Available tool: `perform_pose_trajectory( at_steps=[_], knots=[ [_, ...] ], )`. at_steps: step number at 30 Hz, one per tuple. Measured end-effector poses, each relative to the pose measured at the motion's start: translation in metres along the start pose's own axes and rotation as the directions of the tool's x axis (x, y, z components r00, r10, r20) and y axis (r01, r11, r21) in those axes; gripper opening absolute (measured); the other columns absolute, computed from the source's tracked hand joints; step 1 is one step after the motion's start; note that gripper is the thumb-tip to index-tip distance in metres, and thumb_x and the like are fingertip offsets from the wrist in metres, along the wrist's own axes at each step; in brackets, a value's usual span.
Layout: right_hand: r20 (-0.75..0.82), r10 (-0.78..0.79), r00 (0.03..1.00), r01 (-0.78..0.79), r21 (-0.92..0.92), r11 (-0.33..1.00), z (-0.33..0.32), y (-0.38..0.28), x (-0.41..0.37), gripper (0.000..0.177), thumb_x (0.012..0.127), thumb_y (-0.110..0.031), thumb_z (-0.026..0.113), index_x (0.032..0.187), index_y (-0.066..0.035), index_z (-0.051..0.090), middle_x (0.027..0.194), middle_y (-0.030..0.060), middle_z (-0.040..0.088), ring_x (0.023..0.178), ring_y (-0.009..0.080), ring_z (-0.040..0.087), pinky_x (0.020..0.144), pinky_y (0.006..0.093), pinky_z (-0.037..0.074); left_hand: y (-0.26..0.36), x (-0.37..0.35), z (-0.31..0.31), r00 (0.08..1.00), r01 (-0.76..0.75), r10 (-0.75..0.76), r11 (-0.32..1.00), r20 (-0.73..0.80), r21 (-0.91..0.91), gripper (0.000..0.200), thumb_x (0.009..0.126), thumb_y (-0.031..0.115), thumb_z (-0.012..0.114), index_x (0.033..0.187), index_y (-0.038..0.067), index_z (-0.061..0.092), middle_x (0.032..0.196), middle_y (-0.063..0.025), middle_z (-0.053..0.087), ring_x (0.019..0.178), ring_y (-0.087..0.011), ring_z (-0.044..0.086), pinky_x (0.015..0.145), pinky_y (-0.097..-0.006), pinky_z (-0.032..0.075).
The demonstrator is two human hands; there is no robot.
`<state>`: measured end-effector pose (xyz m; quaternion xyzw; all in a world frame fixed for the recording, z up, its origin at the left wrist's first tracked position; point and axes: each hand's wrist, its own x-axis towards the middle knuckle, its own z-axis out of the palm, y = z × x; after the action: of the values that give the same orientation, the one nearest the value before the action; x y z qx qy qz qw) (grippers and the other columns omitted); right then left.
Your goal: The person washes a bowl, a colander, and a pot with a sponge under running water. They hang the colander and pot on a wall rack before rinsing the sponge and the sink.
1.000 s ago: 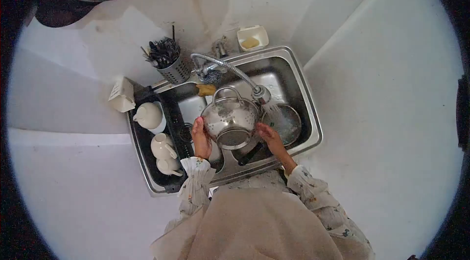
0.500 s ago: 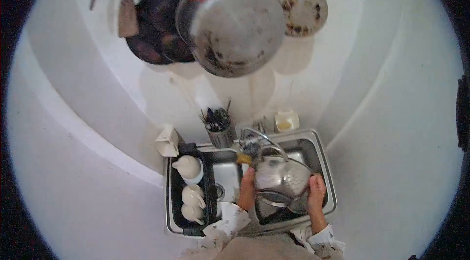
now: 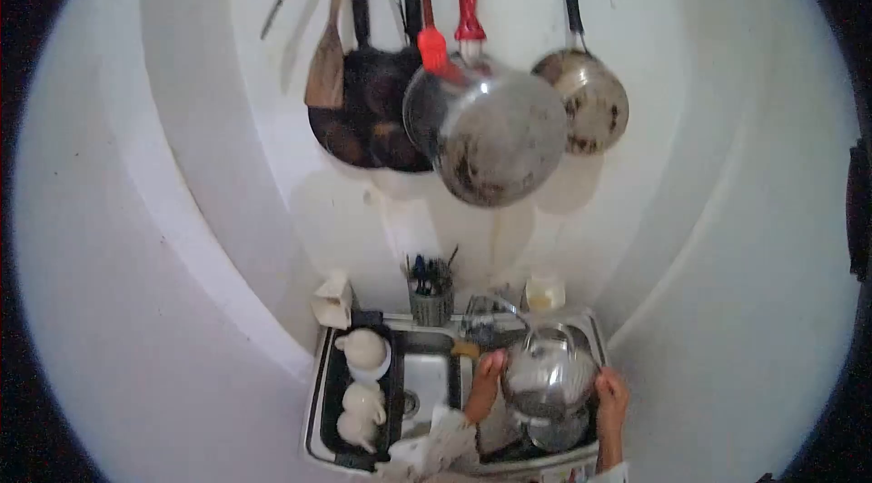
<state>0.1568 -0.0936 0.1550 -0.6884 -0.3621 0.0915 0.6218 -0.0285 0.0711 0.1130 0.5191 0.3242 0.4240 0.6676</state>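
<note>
A shiny steel pot [image 3: 547, 380] is held over the right sink basin, tilted, under the curved faucet [image 3: 510, 306]. My left hand [image 3: 486, 385] grips its left side. On the opposite side, my right hand [image 3: 611, 397] has its fingers closed around the rim or handle. Another round metal piece [image 3: 557, 433] shows just below the pot, inside the basin. Close by my left fingertips, a yellowish-brown object [image 3: 465, 349] sits at the divider between the basins.
A black rack [image 3: 331, 392] with several white cups [image 3: 361, 404] and a white teapot [image 3: 364, 349] stands at left. Behind the sink are a cutlery holder [image 3: 431, 304] and a white soap dish [image 3: 545, 293]. Pans [image 3: 500, 142] and a wooden spatula [image 3: 325, 69] hang above.
The camera has tilted upward, so the sink appears lower and more of the hanging pans shows. Between my hands the pot has turned, with its rounded side more toward me.
</note>
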Motion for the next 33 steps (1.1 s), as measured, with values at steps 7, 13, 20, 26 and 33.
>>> perform_pose_trajectory(
  at_steps=[7,13,20,26,33],
  knots=[
    [-0.001,0.036,0.999,-0.036,-0.032,0.999,0.006,-0.015,0.012,0.023,0.081,-0.023,0.061,0.086,0.000,0.063,0.097,0.0108,0.061,0.097,0.0236,0.053,0.088,0.0344,0.038,0.020,-0.012,-0.005,0.996,-0.064,0.067,0.997,-0.055,0.048,0.045,0.092,0.037,0.044,0.116,0.000,0.050,0.117,-0.0087,0.048,0.107,-0.0184,0.045,0.096,-0.0279,0.031],
    [0.075,0.078,0.994,-0.074,-0.047,0.996,0.022,-0.012,0.021,0.026,0.083,-0.024,0.059,0.085,0.002,0.062,0.093,0.0100,0.060,0.093,0.0241,0.053,0.086,0.0339,0.038,0.009,-0.019,-0.015,0.999,-0.033,0.032,0.996,0.010,0.080,0.046,0.092,0.038,0.043,0.117,-0.001,0.049,0.115,-0.0080,0.049,0.107,-0.0180,0.045,0.095,-0.0276,0.031],
    [0.038,-0.142,0.989,0.145,-0.106,0.984,0.026,-0.017,0.007,0.025,0.083,-0.023,0.059,0.085,0.001,0.060,0.090,0.0121,0.060,0.085,0.0229,0.055,0.081,0.0339,0.041,0.007,0.000,-0.028,0.998,-0.048,0.047,0.999,-0.041,-0.009,0.037,0.094,0.030,0.042,0.107,-0.001,0.056,0.096,-0.0066,0.055,0.090,-0.0162,0.049,0.086,-0.0273,0.035],
    [0.198,-0.183,0.963,0.180,0.033,0.983,0.058,-0.059,0.041,0.021,0.082,-0.019,0.059,0.078,0.001,0.059,0.078,0.0111,0.060,0.075,0.0223,0.058,0.070,0.0312,0.044,0.018,0.014,-0.053,0.967,-0.172,0.157,0.983,-0.200,-0.059,0.033,0.093,0.033,0.044,0.089,0.002,0.054,0.087,-0.0022,0.053,0.085,-0.0124,0.048,0.082,-0.0261,0.037],
    [0.348,-0.527,0.775,0.516,0.133,0.846,0.109,-0.278,0.113,0.022,0.083,-0.021,0.059,0.092,-0.001,0.061,0.077,0.0108,0.063,0.068,0.0151,0.059,0.061,0.0292,0.046,0.290,0.041,-0.108,0.720,-0.492,0.622,0.770,-0.306,0.407,0.041,0.092,0.034,0.043,0.079,-0.003,0.055,0.073,-0.0081,0.053,0.071,-0.0155,0.046,0.067,-0.0315,0.039]
  ],
)
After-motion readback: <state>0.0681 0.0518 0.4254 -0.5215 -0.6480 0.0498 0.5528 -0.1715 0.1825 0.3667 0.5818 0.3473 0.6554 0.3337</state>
